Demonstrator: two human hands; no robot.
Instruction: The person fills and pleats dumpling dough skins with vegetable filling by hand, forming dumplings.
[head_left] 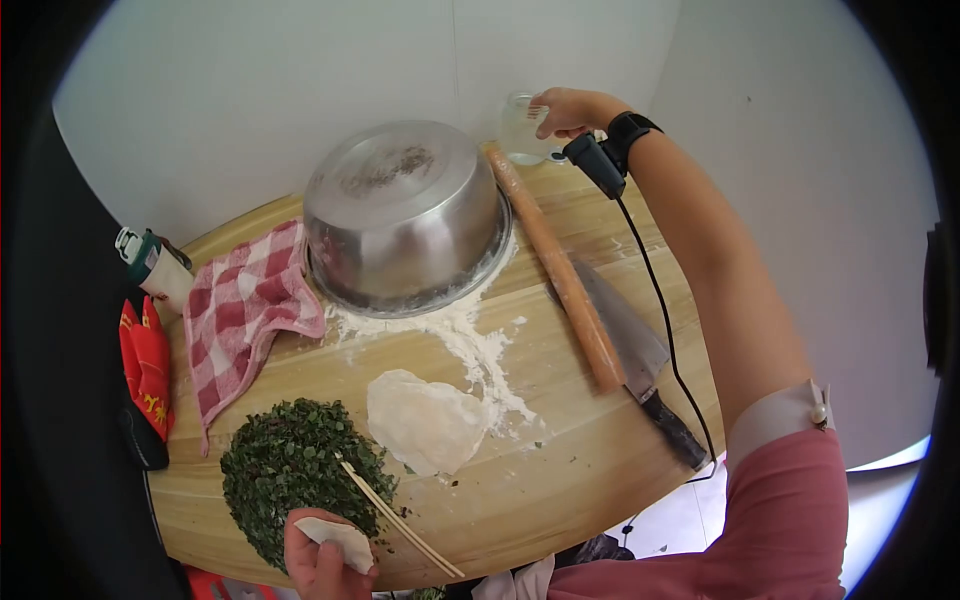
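Note:
My left hand is at the table's front edge, fingers closed on a small piece of pale dough. Beside it lies a heap of chopped green leaves, with a pair of chopsticks resting at its right side. My right hand reaches to the back of the table, its fingers at the mouth of a glass jar; whether they hold anything is hidden. A flat sheet of dough lies near scattered white flour.
An upturned metal basin stands at the back, beside a checkered cloth. A long rolling pin rests over a cleaver on the right. A bottle and a red item are at left. A black cable hangs from my right wrist.

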